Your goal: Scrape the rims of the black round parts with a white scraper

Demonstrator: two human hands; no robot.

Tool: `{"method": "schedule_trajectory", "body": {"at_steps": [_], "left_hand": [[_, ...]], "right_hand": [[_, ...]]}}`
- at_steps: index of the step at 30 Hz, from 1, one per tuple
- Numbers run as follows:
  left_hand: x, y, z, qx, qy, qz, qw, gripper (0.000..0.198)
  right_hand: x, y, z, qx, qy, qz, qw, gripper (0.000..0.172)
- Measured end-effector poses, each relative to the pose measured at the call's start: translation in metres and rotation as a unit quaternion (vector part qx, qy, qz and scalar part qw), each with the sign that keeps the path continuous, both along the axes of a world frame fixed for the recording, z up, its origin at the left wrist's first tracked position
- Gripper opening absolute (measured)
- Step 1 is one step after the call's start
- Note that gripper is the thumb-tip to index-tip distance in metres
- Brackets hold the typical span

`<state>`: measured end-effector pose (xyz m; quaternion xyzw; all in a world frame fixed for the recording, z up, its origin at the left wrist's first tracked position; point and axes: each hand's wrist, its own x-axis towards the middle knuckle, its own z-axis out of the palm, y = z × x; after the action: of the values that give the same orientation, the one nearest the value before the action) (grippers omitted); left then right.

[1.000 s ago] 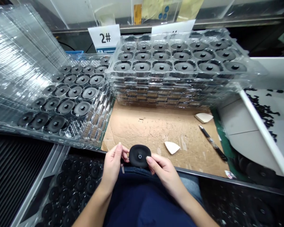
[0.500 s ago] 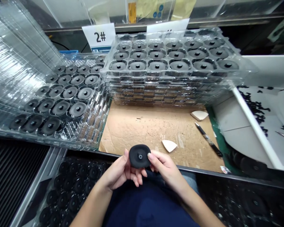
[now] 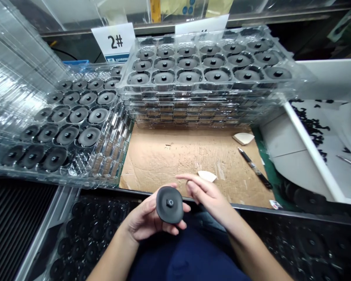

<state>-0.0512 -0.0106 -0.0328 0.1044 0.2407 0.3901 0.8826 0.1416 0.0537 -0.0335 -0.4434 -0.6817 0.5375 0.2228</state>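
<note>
The left hand is cradling a round black rubber disc. The right hand is hovering open, holding nothing.

Black round disc on the left hand
Matte, central stud facing up, tilted, gripped at lower middle of the frame.
</note>
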Motion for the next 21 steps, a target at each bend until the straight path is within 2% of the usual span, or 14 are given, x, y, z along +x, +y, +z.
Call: {"method": "schedule_trajectory", "body": {"at_steps": [3,5,8,11,13,15,19,21], "left_hand": [[0.001,0.0,0.001,-0.022,-0.037,0.078,0.996,0.049],[0.002,0.001,0.001,-0.036,-0.049,0.11,0.992,0.044],[0.003,0.003,0.0,-0.059,-0.052,0.134,0.988,0.041],[0.003,0.003,0.001,-0.076,-0.038,0.15,0.985,0.041],[0.004,0.004,0.003,-0.076,-0.02,0.161,0.984,0.043],[0.005,0.004,0.005,-0.071,-0.002,0.174,0.982,0.044],[0.011,0.004,0.01,-0.057,0.04,0.191,0.979,0.05],[0.014,0.003,0.012,-0.039,0.066,0.209,0.975,0.053]], "right_hand": [[0.02,0.002,-0.027,0.061,-0.105,-0.153,0.981,0.04],[0.031,0.0,-0.045,0.086,-0.153,-0.209,0.962,0.038],[0.036,-0.005,-0.065,0.115,-0.169,-0.228,0.952,0.034],[0.033,-0.008,-0.072,0.132,-0.143,-0.198,0.961,0.029],[0.032,-0.004,-0.066,0.13,-0.125,-0.168,0.969,0.025],[0.032,0.001,-0.051,0.123,-0.108,-0.142,0.976,0.021],[0.02,0.0,0.003,0.13,-0.05,-0.091,0.986,0.016],[0.009,-0.007,0.03,0.181,-0.003,-0.052,0.982,0.023]]}}
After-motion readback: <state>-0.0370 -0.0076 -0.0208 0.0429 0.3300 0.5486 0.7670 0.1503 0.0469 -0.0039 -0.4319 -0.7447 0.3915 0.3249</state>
